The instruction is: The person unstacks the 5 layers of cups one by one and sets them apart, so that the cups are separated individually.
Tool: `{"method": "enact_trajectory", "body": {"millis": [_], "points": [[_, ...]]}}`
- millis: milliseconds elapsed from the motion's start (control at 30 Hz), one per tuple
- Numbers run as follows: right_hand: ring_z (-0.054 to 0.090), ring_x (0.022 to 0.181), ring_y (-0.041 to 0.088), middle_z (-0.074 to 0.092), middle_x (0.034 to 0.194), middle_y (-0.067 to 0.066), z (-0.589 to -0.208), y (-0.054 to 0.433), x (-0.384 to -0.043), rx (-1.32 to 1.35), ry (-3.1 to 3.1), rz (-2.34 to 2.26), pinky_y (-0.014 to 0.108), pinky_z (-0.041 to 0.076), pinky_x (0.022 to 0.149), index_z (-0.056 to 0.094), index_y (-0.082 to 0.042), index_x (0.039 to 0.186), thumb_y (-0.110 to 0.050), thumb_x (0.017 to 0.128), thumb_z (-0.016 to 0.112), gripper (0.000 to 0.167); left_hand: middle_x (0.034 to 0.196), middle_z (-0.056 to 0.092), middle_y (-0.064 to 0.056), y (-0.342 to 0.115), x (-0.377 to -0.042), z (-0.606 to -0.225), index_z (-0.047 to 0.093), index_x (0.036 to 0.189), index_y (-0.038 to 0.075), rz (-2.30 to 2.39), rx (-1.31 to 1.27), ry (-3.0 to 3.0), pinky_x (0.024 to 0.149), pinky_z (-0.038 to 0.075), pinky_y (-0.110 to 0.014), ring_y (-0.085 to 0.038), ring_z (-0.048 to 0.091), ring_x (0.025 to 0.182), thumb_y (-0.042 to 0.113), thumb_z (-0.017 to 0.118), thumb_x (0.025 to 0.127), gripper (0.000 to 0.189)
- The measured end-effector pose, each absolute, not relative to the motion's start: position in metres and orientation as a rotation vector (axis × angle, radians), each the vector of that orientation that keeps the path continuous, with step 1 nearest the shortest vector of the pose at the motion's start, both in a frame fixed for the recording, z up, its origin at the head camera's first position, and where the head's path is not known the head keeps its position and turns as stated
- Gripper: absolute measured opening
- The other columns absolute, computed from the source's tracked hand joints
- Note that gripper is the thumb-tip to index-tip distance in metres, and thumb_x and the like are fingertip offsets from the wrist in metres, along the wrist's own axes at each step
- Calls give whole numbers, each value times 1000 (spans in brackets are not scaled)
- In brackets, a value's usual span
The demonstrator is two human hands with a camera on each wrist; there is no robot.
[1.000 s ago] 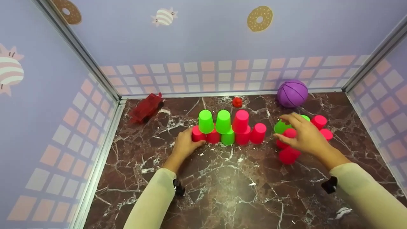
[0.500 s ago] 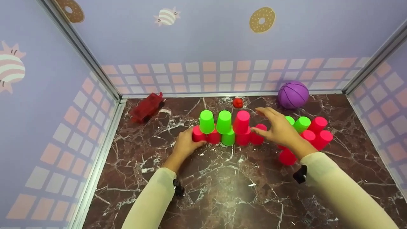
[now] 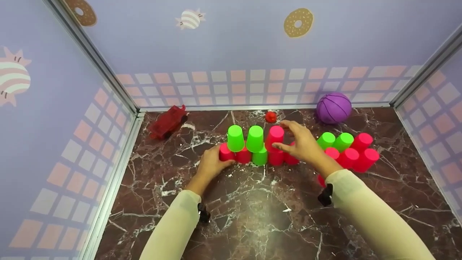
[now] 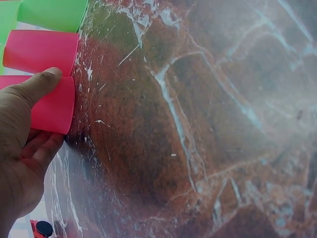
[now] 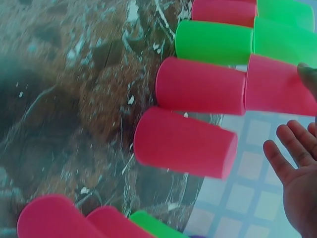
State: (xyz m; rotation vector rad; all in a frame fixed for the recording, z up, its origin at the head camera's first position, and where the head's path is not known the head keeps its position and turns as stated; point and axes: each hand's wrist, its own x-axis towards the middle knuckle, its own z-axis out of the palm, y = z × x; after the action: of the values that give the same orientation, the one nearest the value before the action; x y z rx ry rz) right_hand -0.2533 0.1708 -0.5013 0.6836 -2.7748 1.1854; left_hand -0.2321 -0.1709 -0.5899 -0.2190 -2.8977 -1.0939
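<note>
Upside-down plastic cups stand in a row in front of me, with an upper tier of two green cups, the left one (image 3: 235,139) and the middle one (image 3: 255,139), and a red cup (image 3: 274,135). My left hand (image 3: 210,164) holds the leftmost bottom red cup (image 4: 52,106), thumb across its front and fingers on the far side. Around the upper red cup my right hand (image 3: 301,144) is spread, thumb (image 5: 308,77) overlapping it in the right wrist view, other fingers (image 5: 292,146) apart from it. The right-end bottom red cup (image 5: 185,143) is partly hidden behind that hand in the head view.
More upside-down cups, including a green cup (image 3: 343,141) and a red cup (image 3: 366,160), cluster at the right. A purple ball (image 3: 334,108), a small red object (image 3: 270,116) and a dark red toy (image 3: 168,122) lie along the back wall. Patterned panels enclose the marble-look surface.
My right hand has moved left from the cup cluster to the upper red cup. The left hand stays on its cup, and the stacked cups have not visibly shifted.
</note>
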Motion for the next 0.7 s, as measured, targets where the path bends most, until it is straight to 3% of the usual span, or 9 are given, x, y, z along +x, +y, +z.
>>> {"method": "enact_trajectory", "body": {"millis": [67, 167, 300, 700], "points": [[75, 121, 45, 68, 144, 20, -501, 168, -253, 673, -2778, 1165, 57, 62, 106, 55, 0, 154, -25, 91, 93, 78, 125, 81, -14, -179, -242, -610, 70, 141, 7, -1105, -281, -2847, 102, 63, -50, -34, 78, 115, 39, 98, 83, 72], [75, 119, 46, 69, 142, 21, -501, 164, -253, 667, -2773, 1167, 56, 63, 105, 56, 0, 154, -22, 92, 92, 74, 123, 82, -13, -179, -243, -612, 71, 140, 7, -1107, -285, -2836, 101, 63, -51, -34, 78, 114, 40, 98, 82, 72], [76, 119, 45, 70, 140, 20, -499, 162, -252, 652, -2774, 1173, 55, 63, 104, 58, -1, 152, -20, 93, 91, 71, 127, 80, -17, -171, -233, -591, 70, 141, 5, -1098, -226, -2888, 104, 61, -56, -39, 77, 117, 31, 97, 84, 68], [77, 119, 42, 73, 133, 19, -484, 189, -242, 687, -2661, 1179, 52, 64, 103, 61, -1, 147, -14, 90, 93, 66, 127, 81, -16, -168, -233, -591, 71, 140, 7, -1057, -192, -2914, 105, 62, -53, -37, 77, 118, 31, 98, 84, 66]]}}
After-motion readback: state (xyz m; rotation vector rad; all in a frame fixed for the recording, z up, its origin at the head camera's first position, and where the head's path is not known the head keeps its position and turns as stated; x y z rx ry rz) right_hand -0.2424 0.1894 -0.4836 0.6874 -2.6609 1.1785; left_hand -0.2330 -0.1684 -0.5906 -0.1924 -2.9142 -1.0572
